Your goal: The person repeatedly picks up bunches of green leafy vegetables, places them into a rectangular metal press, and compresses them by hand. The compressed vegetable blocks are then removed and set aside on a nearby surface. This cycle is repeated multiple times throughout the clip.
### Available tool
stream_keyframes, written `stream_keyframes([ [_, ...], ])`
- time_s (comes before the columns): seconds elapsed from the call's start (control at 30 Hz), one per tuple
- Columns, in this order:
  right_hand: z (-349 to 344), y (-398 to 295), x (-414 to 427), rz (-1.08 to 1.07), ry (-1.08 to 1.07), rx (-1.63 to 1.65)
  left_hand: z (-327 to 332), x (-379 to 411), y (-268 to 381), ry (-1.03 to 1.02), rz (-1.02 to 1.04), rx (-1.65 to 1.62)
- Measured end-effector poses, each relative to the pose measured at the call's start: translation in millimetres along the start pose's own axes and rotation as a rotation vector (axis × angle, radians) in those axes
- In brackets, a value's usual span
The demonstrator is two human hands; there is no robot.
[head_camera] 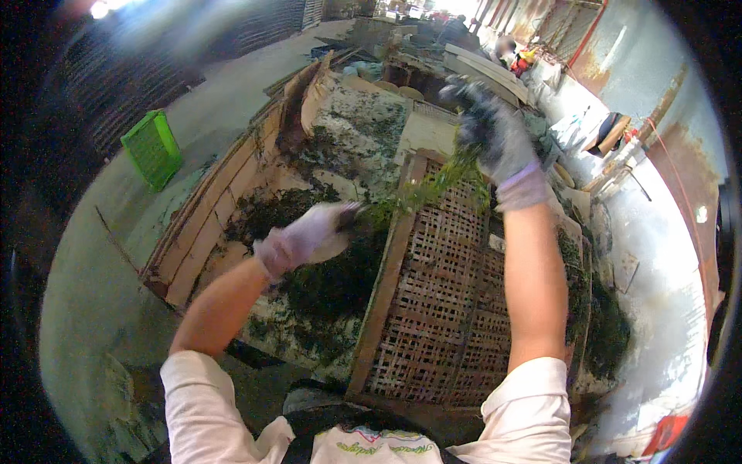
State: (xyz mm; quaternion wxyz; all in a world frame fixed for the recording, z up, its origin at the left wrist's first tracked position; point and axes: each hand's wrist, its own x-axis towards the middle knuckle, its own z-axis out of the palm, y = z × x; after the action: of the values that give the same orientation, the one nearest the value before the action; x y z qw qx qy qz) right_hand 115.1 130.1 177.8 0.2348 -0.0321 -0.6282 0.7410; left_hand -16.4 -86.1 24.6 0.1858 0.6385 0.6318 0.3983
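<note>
My right hand (493, 133), in a grey and dark work glove, is closed around a bunch of green, stringy plant strands (458, 174). The strands hang over a wooden-framed woven lattice panel (435, 290) and trail left across its frame. My left hand (313, 235), in a similar glove with a pale purple cuff, is held above a dark, tangled heap of plant matter (330, 278). Its fingertips are close to the trailing end of the strands; blur hides whether they grip it. Motion blurs the right glove too.
Low wooden boards (220, 185) wall the heap on the left. A green plastic crate (152, 151) stands on the floor beyond. Stacked planks (487, 72) lie at the back right, with a person (507, 49) behind them. More dark plant matter (606, 330) lies right of the panel.
</note>
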Motion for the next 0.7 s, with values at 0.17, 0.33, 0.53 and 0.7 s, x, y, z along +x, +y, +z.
stream_keyframes([
  [0.17, 32.9, 76.1, -15.9, 0.165, 0.032, 0.071, -55.3, 67.7, 37.1, 0.084, 0.046, 0.382],
  [0.33, 26.7, 46.4, -24.6, 0.330, -0.285, -0.613, -6.2, 26.1, -25.5, 0.435, 0.096, 0.723],
  [0.53, -7.6, -32.1, -16.5, 0.154, -0.036, -0.020, 94.2, -80.6, -186.7, 0.109, -0.270, 0.547],
  [0.7, 15.1, -57.8, -15.7, 0.042, -0.219, -0.116, 40.1, -113.7, -209.7, -0.645, -0.646, 0.474],
])
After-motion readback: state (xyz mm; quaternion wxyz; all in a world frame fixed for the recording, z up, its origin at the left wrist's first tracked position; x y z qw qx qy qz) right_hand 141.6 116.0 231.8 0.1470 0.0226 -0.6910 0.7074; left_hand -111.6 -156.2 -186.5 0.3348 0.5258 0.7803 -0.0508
